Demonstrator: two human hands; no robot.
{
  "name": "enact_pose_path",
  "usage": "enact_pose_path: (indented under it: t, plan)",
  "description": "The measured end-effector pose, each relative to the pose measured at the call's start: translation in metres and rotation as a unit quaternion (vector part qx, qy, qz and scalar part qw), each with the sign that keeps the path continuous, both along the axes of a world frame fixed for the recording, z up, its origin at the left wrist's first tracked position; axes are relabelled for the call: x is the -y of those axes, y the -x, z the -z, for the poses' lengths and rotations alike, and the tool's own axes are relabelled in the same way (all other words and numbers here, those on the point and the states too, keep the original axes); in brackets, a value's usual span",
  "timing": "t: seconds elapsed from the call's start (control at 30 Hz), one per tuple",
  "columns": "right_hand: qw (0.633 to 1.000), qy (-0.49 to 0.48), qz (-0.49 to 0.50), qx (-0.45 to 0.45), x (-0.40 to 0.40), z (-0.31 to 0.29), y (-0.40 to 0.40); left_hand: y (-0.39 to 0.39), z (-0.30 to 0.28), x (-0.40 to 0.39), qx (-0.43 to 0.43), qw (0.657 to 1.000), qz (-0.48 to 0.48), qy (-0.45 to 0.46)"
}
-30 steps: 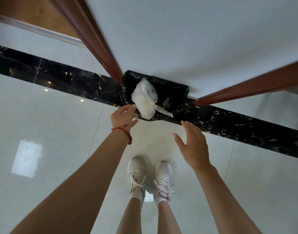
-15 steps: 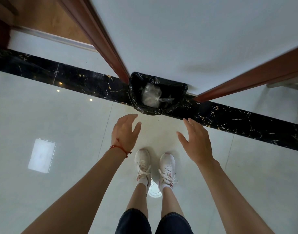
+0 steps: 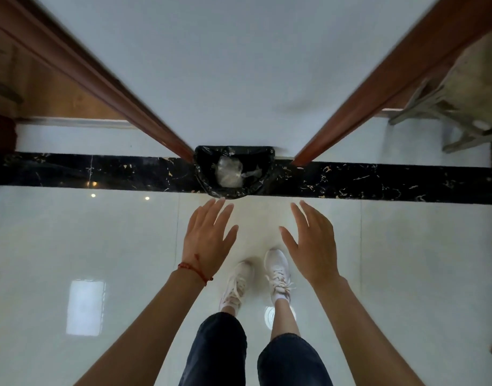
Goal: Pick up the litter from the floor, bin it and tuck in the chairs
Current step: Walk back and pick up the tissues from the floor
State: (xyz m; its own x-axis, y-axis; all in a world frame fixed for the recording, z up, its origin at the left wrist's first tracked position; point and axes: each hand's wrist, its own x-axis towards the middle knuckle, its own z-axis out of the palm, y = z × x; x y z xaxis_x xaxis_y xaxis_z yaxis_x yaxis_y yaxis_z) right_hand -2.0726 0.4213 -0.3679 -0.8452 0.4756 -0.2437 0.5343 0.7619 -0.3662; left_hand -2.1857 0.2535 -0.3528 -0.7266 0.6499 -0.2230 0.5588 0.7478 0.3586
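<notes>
My left hand (image 3: 208, 240) grasps nothing: its fingers are straight and spread, palm down, held in the air over the pale floor tiles (image 3: 86, 240). A red string bracelet (image 3: 196, 270) circles that wrist. My right hand (image 3: 313, 243) is just as free, fingers extended and close together, thumb out to the side, held level with the left and apart from it.

Just past my fingertips stands the bin (image 3: 235, 171), lined with a black bag (image 3: 205, 179), set on the black marble strip (image 3: 378, 179) that runs across the floor. The white plastic bag of litter (image 3: 229, 172) lies inside it, down below the rim, with a loose tail of plastic trailing to the right.

The bin sits against the white wall (image 3: 239, 65), between two reddish wooden frames (image 3: 105, 79) that angle away to either side. Below my hands I see my white trainers (image 3: 278, 274) and dark cropped trousers (image 3: 219, 349). At the far right edge is what may be a chair (image 3: 445, 112), pale and wooden, though it is blurred and I cannot make out more.
</notes>
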Motion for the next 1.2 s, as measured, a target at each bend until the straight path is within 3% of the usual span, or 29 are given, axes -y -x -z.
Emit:
enact_pose_path:
  t: [0.23, 0.53, 0.8, 1.2]
  plan:
    - [0.989, 0.017, 0.148, -0.025, 0.014, -0.035, -0.039, 0.001, -0.034, -0.024, -0.042, 0.980, 0.192, 0.012]
    - [0.946, 0.015, 0.322, -0.031, 0.006, -0.075, -0.123, -0.048, -0.080, -0.093, -0.031, 0.948, 0.317, 0.009]
    - [0.883, -0.005, 0.469, -0.033, -0.012, -0.098, -0.230, -0.135, -0.112, -0.167, -0.034, 0.905, 0.423, -0.010]
    - [0.816, -0.028, 0.577, -0.018, -0.042, -0.153, -0.397, -0.293, -0.147, -0.244, -0.001, 0.863, 0.505, -0.028]
